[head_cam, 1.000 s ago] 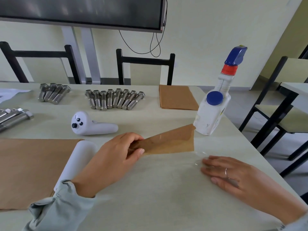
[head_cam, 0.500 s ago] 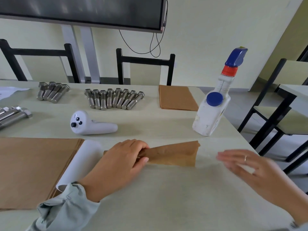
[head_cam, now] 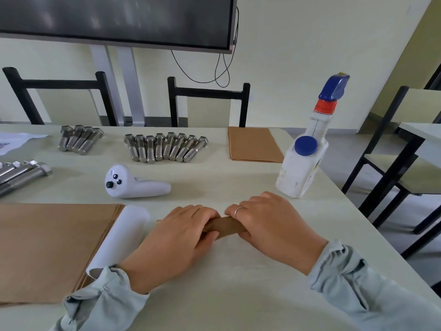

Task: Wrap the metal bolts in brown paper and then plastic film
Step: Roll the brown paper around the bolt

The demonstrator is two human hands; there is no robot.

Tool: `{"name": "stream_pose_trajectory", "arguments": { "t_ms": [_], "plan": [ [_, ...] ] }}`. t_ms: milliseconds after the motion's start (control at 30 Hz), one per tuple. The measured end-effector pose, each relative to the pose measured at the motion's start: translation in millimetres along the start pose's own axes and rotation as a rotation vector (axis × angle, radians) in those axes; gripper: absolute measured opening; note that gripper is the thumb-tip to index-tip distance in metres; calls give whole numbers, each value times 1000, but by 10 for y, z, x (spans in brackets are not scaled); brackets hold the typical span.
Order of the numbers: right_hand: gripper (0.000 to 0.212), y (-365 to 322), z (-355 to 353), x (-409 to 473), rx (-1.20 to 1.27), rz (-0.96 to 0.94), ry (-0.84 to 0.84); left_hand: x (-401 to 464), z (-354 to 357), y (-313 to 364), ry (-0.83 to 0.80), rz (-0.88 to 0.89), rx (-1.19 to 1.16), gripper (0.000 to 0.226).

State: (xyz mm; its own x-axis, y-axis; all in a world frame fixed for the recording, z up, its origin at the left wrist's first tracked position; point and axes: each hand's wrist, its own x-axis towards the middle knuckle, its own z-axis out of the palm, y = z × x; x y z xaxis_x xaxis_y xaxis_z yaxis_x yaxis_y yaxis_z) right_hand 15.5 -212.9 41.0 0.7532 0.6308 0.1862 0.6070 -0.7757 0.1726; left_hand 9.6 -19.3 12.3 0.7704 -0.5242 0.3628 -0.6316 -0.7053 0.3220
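Two hands are gripping one brown-paper-wrapped roll point(head_cam: 225, 226) lying near the pale table's point(head_cam: 238, 295) front — left hand point(head_cam: 181, 237) curling round one end, right hand point(head_cam: 267, 223) clasping the other.

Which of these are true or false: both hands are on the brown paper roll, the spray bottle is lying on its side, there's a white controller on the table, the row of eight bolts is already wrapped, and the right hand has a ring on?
1. Both hands hold the brown paper roll. True: the left hand and right hand curl over its two ends.
2. The spray bottle lies on its side. False: it stands upright near the table's right edge.
3. A white controller lies on the table. True.
4. The row of eight bolts is already wrapped. False: they lie bare, side by side.
5. The right hand wears a ring. True.
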Motion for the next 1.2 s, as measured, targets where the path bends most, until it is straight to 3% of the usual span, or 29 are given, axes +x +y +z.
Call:
{"name": "stream_pose_trajectory", "arguments": {
  "t_ms": [133,300,367,433,567,667,867,1200],
  "plan": [
    [23,41,78,-42,-6,6,-11,21,5,-6,25,61,66,18],
    [15,68,105,-122,6,17,-27,48,20,-5,26,110,194,28],
    [12,112,54,-140,81,65,-46,59,31,7,59,139,243,20],
    [17,203,-33,-148,262,164,-135,66,21,-12,95,170,295,8],
    [9,389,-175,-208,913,437,-249,75,11,-46,91,149,362,12],
    [9,429,-140,-253,1091,580,-238,78,46,-23,59,159,396,18],
    [9,353,-69,-223,955,736,-264,117,123,28,42,246,435,25],
    [16,186,-118,-128,882,712,-243,137,141,30,4,269,491,27]
  ]
}}
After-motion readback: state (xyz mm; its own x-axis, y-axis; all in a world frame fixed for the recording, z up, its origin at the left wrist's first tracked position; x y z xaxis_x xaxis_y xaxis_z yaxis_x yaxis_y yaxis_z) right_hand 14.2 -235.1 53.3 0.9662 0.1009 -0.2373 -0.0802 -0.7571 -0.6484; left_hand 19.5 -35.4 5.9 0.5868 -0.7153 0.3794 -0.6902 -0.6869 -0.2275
